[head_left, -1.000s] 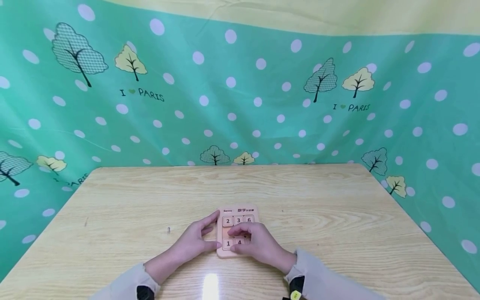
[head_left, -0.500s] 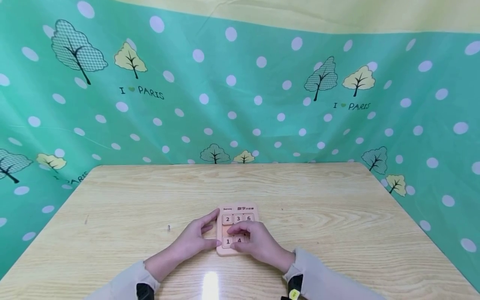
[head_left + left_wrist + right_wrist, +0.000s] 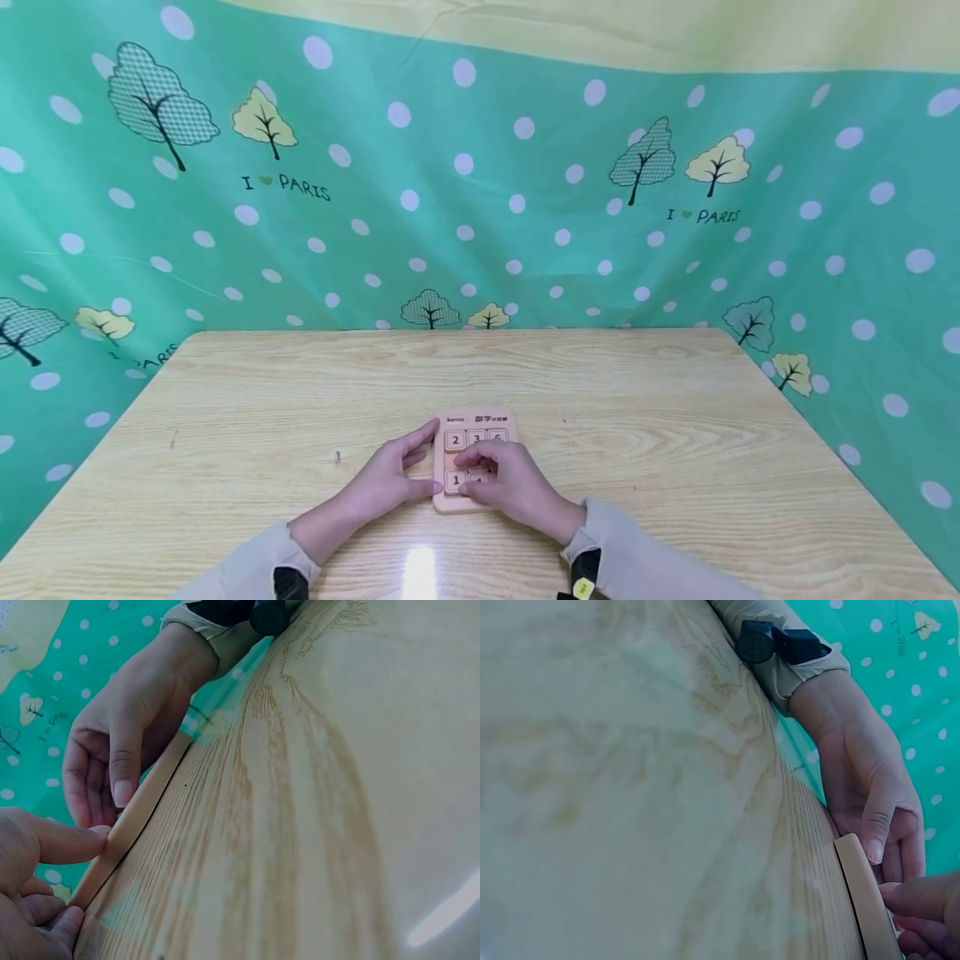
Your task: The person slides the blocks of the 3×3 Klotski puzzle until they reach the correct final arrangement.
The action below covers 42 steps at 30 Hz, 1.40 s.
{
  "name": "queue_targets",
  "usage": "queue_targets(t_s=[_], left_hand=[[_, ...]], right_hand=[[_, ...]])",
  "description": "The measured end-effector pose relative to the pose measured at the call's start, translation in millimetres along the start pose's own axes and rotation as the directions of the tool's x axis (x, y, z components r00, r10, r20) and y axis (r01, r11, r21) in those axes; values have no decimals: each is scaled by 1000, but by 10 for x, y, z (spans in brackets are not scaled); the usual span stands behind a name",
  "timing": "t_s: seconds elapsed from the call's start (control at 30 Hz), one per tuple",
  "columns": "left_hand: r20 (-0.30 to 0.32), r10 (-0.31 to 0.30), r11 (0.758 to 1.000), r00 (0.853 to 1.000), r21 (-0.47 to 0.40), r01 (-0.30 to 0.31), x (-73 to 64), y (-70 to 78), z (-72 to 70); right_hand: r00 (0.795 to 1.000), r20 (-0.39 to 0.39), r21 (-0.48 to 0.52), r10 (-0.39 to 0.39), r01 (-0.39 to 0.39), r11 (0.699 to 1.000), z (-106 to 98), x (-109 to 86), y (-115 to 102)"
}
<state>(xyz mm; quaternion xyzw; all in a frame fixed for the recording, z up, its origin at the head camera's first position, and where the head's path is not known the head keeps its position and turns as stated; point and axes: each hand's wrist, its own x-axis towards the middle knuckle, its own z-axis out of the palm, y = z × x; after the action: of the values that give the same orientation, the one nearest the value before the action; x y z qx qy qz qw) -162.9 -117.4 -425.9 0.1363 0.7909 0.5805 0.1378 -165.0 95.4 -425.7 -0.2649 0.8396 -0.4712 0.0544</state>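
A pale pink sliding number puzzle (image 3: 480, 506) lies flat on the table in the middle of the head view. Tiles 2 and 3 show in its top row; tile 1 (image 3: 455, 481) sits lower left, below a vacant slot. My left hand (image 3: 386, 477) holds the board's left edge, index finger by the upper corner and thumb lower down. Over the tiles is my right hand (image 3: 517, 483), its thumb tip on the lower right of tile 1 and its bent index finger near the vacant slot. It hides the tiles at the right. Both wrist views show the board's side edge-on.
The wooden table (image 3: 637, 400) reaches back to a green dotted cloth (image 3: 562, 292) with printed trees. A small dark mark (image 3: 337, 457) is left of the hands. A bright light reflection (image 3: 420, 575) shines on the near tabletop.
Tile 1 has slid slightly up toward the vacant slot. My right hand has shifted a little left, its thumb now touching tile 1, and tile 4 is more covered. My left hand stays put.
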Motion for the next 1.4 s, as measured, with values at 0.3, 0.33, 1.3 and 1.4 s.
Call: queue_targets(t_s=[0.3,0.33,1.3,1.4], left_hand=[[0,0,1000,1000,-7,0,5,-4,7],[-1,1,1000,1000,-6,-1,5,-6,7],[-11,9,1000,1000,19,-9,7,-46,21],[-9,10,1000,1000,17,-10,3,-38,19]], right_hand=[[1000,4,-8,9,-9,1000,16,69,-34],[1000,4,-8,11,-11,1000,19,75,-33],[999,-41,-54,2,-5,999,19,182,23],[999,-38,-49,-1,-1,999,16,183,27]])
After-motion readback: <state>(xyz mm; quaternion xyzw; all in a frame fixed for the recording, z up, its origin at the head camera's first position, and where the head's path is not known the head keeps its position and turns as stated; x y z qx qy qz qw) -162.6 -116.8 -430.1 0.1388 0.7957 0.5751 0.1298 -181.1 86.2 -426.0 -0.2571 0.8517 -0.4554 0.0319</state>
